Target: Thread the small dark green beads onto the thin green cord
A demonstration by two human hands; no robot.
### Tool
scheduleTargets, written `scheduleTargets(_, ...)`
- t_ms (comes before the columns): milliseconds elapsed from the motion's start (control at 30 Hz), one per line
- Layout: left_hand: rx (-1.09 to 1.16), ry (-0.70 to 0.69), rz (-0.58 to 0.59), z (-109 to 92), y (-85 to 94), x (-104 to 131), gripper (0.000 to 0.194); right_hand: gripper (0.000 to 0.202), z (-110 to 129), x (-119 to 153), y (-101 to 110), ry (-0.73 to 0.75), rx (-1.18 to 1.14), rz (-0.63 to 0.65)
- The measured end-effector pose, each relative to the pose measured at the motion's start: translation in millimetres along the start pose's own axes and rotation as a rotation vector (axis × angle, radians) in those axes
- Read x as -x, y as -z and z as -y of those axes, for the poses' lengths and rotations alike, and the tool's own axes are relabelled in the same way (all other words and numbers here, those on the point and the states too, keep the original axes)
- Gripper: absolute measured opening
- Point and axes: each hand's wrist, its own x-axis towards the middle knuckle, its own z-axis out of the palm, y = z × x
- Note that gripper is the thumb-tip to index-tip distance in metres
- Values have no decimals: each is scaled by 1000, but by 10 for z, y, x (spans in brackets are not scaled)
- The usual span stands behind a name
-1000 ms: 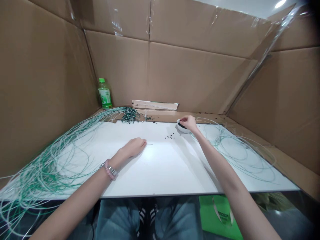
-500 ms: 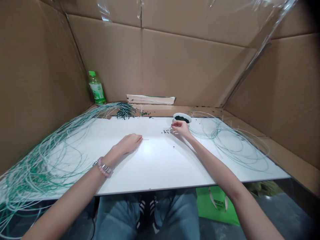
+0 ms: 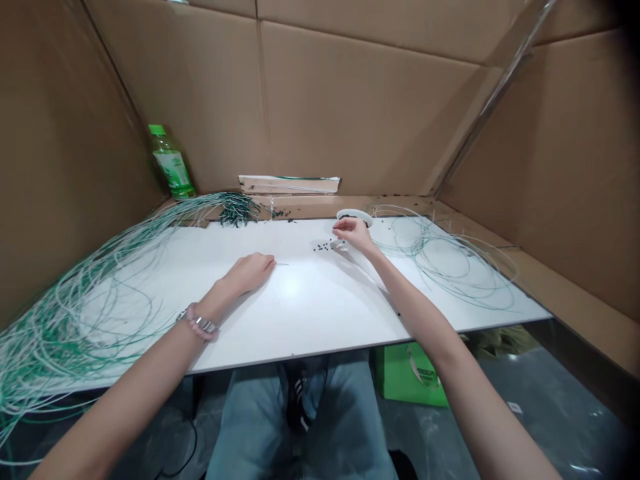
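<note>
Out past the left fingers (image 3: 271, 262) juts a thin strand (image 3: 283, 265).

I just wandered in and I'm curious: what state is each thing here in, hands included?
Left hand: closed on a thin strand, its end poking out
Right hand: fingers bent, contents unclear
Bowl: something dark inside, partly hidden
Loose beads: scattered on the table
Left-side strands: tangled, spilling over the edge
Right-side strands: loosely looped
Bottle: capped, standing
Bag: upright on the floor
</note>
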Motion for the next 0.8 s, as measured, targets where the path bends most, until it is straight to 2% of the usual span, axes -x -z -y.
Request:
scheduleTargets(300, 10, 9, -13, -9, 8, 13, 40, 24, -115, 103, -51, -100, 40, 128)
scheduleTargets(800, 22, 20, -10, 16, -2, 4, 42, 23, -53, 147, 204, -130, 120, 212)
